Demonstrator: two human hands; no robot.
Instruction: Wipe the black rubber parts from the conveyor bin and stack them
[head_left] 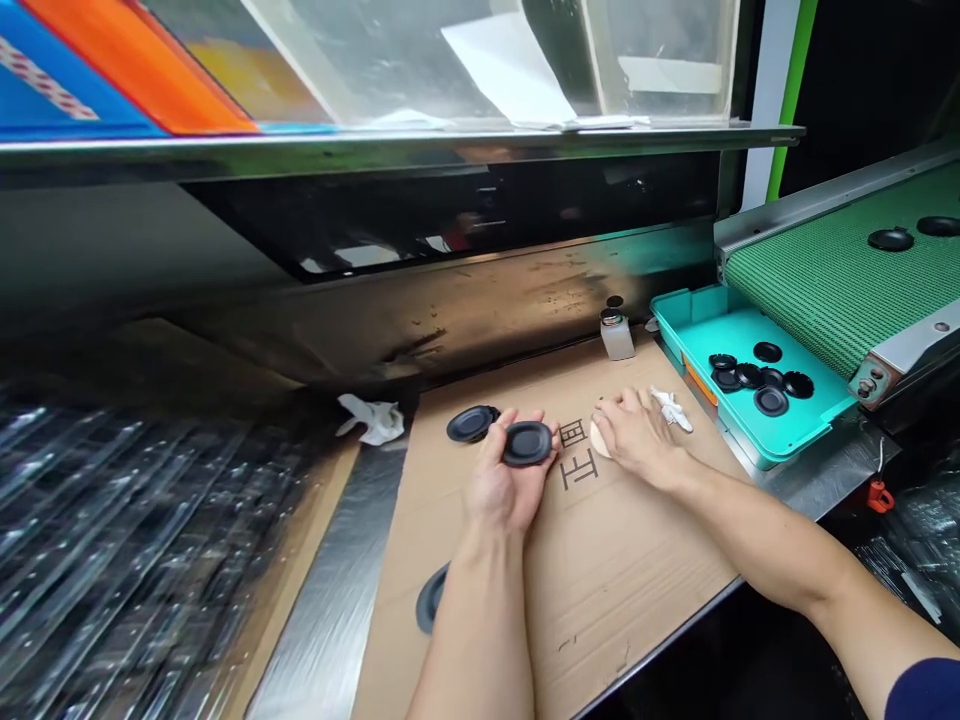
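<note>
Palm up over the cardboard, my left hand [504, 490] has its thumb and fingers around the rim of a black round plastic lid [527, 443]. My right hand [636, 436] is lowered to the cardboard sheet [622, 590], its fingers curled over a pale, roundish pad [599, 438] that is partly hidden. Just beyond my left hand lie black lids [469, 424], overlapping. Another black lid [430, 600] shows partly behind my left forearm. A crumpled white cloth or tissue [671, 410] lies right of my right hand.
A small bottle with a dark top [617, 336] stands at the cardboard's back edge. To the right, a turquoise tray [780, 445] holds several black parts beneath a green conveyor belt [840, 275]. A metal shelf edge [375, 152] crosses above. More white tissue [373, 420] lies left.
</note>
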